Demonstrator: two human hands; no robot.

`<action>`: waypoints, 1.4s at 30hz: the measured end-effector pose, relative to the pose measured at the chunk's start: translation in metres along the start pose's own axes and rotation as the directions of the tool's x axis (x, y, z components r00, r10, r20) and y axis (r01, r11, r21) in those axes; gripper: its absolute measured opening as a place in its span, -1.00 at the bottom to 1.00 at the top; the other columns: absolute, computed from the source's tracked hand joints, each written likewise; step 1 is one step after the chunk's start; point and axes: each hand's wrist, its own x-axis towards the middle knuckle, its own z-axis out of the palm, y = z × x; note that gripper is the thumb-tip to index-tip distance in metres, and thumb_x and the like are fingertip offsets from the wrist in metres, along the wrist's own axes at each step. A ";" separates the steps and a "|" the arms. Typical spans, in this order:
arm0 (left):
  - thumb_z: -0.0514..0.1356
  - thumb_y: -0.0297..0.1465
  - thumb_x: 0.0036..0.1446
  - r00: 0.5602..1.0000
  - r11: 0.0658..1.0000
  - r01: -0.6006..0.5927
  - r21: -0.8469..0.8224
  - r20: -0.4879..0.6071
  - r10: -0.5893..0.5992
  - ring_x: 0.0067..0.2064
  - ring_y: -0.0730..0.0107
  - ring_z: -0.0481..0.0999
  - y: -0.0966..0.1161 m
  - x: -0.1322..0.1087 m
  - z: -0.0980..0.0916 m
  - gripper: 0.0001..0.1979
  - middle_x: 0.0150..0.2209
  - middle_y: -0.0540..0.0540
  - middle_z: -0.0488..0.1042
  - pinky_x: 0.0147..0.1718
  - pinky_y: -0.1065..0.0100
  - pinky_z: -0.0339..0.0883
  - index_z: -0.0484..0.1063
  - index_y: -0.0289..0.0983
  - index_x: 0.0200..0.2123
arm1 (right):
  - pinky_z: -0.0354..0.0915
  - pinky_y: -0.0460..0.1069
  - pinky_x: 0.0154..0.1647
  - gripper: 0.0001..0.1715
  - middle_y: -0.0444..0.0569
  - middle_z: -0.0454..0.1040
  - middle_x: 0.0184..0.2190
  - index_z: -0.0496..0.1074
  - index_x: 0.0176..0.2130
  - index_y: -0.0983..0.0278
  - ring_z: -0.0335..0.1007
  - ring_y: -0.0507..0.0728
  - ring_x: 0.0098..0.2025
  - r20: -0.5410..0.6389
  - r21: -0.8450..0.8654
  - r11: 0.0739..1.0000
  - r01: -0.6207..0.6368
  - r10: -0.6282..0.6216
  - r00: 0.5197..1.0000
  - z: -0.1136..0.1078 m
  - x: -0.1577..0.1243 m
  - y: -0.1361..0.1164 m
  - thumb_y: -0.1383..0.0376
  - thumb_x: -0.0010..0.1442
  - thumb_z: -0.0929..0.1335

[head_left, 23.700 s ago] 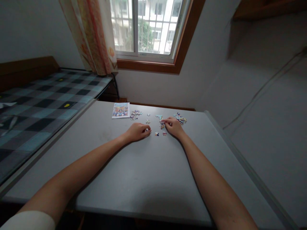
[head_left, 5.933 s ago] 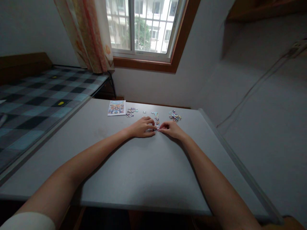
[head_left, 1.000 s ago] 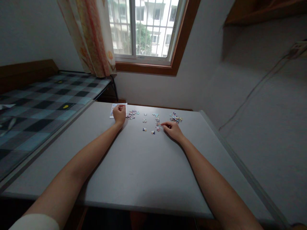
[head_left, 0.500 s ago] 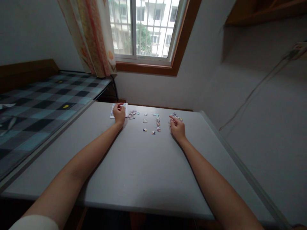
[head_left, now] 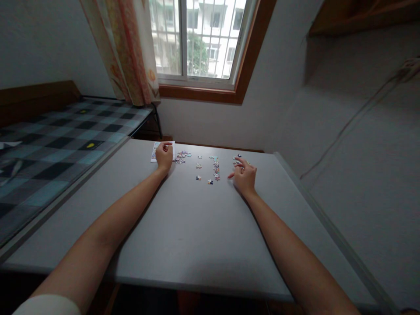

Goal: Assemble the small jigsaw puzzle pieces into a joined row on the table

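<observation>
We saw the right hand (head_left: 244, 174) spread fairly wide, thumb stretched away from the fingers, its fingertips over the right pile (head_left: 235, 162) of puzzle pieces; it gripped nothing that we could make out, and the open spread seemed suited to sorting among small bits; the hand itself hid much of that pile. Just left of the thumb, apart from it, lay the joined strip (head_left: 216, 168), upright on the table (head_left: 177, 245) with a short arm turned left at its far end, so that it looked like a border corner; left of it four loose pieces sat spaced out, the nearest being a dark-and-yellow piece (head_left: 210, 181), probably set apart so each could be read singly. Beyond those we had the left pile (head_left: 183, 156), and beside it the left hand (head_left: 164, 156), curled narrow above the printed sheet (head_left: 154, 155) and covering most of it; whether its fingers held anything we could not tell; farther off stood the checked bed (head_left: 108, 118) and the window (head_left: 213, 39).
</observation>
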 end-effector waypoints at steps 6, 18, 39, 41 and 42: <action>0.21 -0.38 -0.06 0.809 0.892 -0.387 0.233 0.551 0.207 -0.41 0.37 0.31 0.003 0.021 -0.018 -0.90 -0.51 -0.02 0.32 -0.35 0.34 0.19 0.46 -0.27 -0.54 | 0.19 0.16 -0.01 -0.68 0.02 0.52 -0.37 0.48 -0.18 0.27 0.34 0.22 -0.21 -0.026 -0.004 0.999 0.038 -0.038 0.999 0.003 0.002 0.004 0.31 0.13 0.22; 0.44 -0.35 -0.32 0.718 0.978 -0.194 0.083 0.691 0.084 -0.57 0.49 0.21 -0.004 0.038 -0.028 -0.84 -0.64 0.00 0.36 -0.58 0.43 0.02 0.55 -0.24 -0.60 | 0.19 0.15 -0.02 -0.74 0.04 0.48 -0.33 0.51 -0.34 0.25 0.27 0.23 -0.16 0.010 0.001 0.994 0.109 -0.109 0.994 0.002 0.003 0.007 0.38 0.09 0.24; 0.41 -0.40 -0.26 0.609 0.985 -0.127 0.115 0.793 -0.014 -0.57 0.47 0.30 -0.001 0.040 -0.029 -0.87 -0.61 -0.09 0.45 -0.59 0.43 0.08 0.53 -0.28 -0.61 | 0.25 0.14 -0.08 -0.75 0.04 0.43 -0.35 0.50 -0.37 0.25 0.29 0.22 -0.18 0.017 0.044 0.996 0.078 -0.078 0.997 0.003 0.003 0.006 0.39 0.06 0.24; 0.42 -0.40 -0.23 0.581 0.992 -0.092 0.087 0.814 -0.018 -0.57 0.47 0.33 0.007 0.038 -0.030 -0.86 -0.59 -0.10 0.46 -0.59 0.43 0.11 0.53 -0.30 -0.60 | 0.27 0.11 -0.13 -0.75 0.04 0.43 -0.37 0.50 -0.38 0.26 0.31 0.21 -0.19 0.018 0.056 0.995 0.077 -0.078 0.997 0.003 0.003 0.006 0.38 0.05 0.24; 0.42 -0.38 -0.21 0.573 0.995 -0.086 0.055 0.820 0.004 -0.56 0.47 0.34 0.012 0.036 -0.030 -0.85 -0.58 -0.10 0.46 -0.58 0.43 0.12 0.53 -0.30 -0.59 | 0.28 0.10 -0.16 -0.75 0.04 0.43 -0.37 0.50 -0.38 0.26 0.32 0.20 -0.20 0.022 0.066 0.995 0.076 -0.077 0.997 0.003 0.003 0.006 0.38 0.05 0.23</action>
